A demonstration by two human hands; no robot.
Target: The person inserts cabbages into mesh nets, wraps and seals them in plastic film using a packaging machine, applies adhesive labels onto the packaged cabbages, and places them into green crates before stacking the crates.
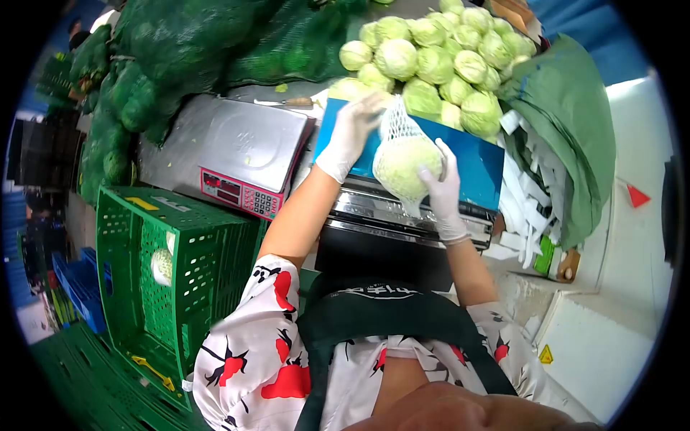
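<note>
A pale green cabbage (407,167) in a white foam net (399,126) is above a blue board (474,161). My right hand (444,190), in a white glove, grips the cabbage's right side, with the thumb across its front. My left hand (353,133), also gloved, has its fingers bent at the net's gathered upper end and appears to pinch it; the fingertips are partly hidden. Beneath the board's near edge runs a shiny metal machine (381,212).
Loose cabbages (435,65) are piled behind the board. Left of it are a scale (248,147), a knife (287,102) and a green crate (215,237) holding netted cabbage. Green mesh sacks (187,50) stand behind. A green bag (575,129) with white foam nets (525,194) stands right.
</note>
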